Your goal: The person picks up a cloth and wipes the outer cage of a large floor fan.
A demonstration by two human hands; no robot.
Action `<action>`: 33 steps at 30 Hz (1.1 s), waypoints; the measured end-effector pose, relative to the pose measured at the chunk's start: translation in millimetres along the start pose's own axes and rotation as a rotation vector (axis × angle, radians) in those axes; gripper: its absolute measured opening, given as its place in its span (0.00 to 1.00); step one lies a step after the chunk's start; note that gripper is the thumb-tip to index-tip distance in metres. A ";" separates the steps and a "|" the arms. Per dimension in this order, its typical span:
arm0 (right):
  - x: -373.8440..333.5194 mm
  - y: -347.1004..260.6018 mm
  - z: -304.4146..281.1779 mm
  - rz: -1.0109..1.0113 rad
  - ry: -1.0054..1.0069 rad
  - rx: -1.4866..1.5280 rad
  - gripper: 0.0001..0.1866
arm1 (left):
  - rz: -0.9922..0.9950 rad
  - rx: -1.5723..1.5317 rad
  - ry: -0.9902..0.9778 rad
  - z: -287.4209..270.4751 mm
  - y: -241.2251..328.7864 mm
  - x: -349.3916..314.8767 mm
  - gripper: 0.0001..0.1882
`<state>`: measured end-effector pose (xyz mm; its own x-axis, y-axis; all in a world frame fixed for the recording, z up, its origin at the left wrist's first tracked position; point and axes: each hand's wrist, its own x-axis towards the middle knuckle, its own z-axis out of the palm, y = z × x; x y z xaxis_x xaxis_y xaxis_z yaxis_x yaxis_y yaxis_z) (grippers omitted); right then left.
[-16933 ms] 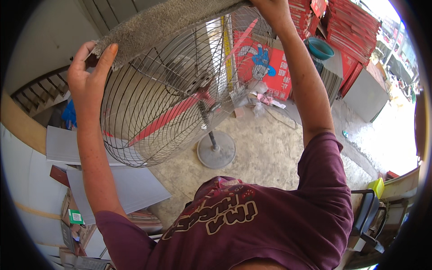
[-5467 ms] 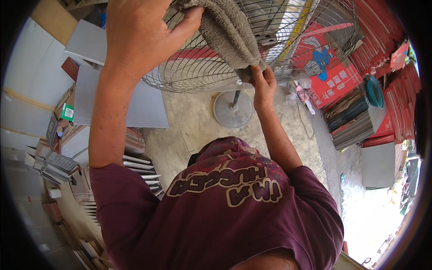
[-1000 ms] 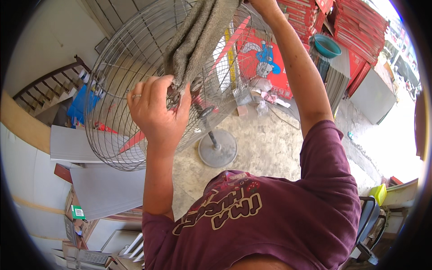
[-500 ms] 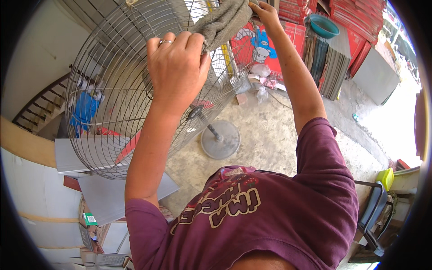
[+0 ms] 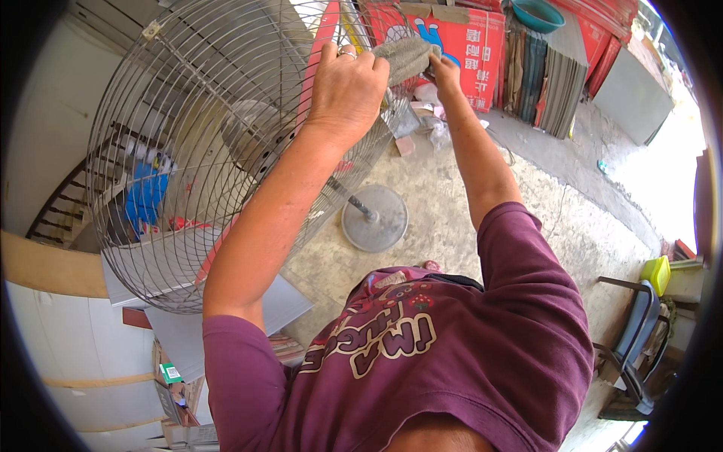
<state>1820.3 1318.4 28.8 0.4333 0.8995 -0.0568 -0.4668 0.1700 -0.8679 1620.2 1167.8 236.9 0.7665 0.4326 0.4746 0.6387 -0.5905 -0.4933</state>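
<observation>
A large standing fan with a round wire cage (image 5: 173,128) fills the left half of the view, its red blades showing through the wires. Its pole drops to a round grey base (image 5: 382,218) on the floor. A grey-green cloth (image 5: 403,62) lies against the cage's far right rim, stretched between my hands. My left hand (image 5: 348,94), with a ring on one finger, is closed at the cloth's left end, against the wires; its fingertips are hidden. My right hand (image 5: 446,73) pinches the cloth's right end.
Behind stand red printed cartons (image 5: 478,64) and stacked grey tiles (image 5: 561,83), with a teal basin (image 5: 538,13) on top. Plastic scraps lie near the cartons. A chair (image 5: 633,331) and a yellow container (image 5: 657,275) are at right. Grey panels (image 5: 279,305) lie under the cage.
Both hands have come nearer with the cloth, my left moving right. The cloth now looks shorter between them. More of the fan's hub and blades shows; the view has shifted slightly.
</observation>
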 end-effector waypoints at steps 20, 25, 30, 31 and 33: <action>-240.3 195.4 29.5 0.950 -0.214 0.153 0.10 | 0.262 0.138 -0.331 69.8 17.8 -23.3 0.05; -252.9 169.9 45.9 0.970 -0.291 0.261 0.11 | 0.284 0.070 -0.214 60.1 10.4 -13.5 0.04; -271.1 137.7 53.3 0.932 -0.320 0.444 0.10 | 0.288 0.113 -0.144 42.9 2.7 2.8 0.04; -274.9 129.4 56.6 0.921 -0.313 0.466 0.10 | 0.277 0.104 -0.118 38.3 0.8 6.0 0.03; -280.8 116.0 62.6 0.900 -0.303 0.506 0.10 | 0.251 0.089 -0.064 27.7 -5.0 12.6 0.03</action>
<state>1596.2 1110.7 -25.0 -0.4052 0.8278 -0.3881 -0.8137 -0.5200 -0.2597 1628.4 1195.1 225.2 0.9023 0.3242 0.2841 0.4297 -0.6236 -0.6531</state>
